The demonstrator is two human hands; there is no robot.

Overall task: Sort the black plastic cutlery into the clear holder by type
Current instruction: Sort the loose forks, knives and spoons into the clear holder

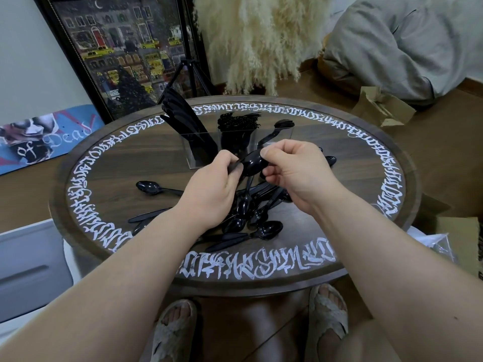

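Two hands pinch one spoon above the counter: left grip on its handle, right grip at its bowl. Loose spoons lie below; holder, behind, carries knives and forks.

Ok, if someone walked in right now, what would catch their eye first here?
Probably the two hands, left hand and right hand, holding a black spoon between them above the middle of the round table with its ring of white lettering. Below them lies a heap of loose cutlery, and behind stands the clear holder, partly filled.
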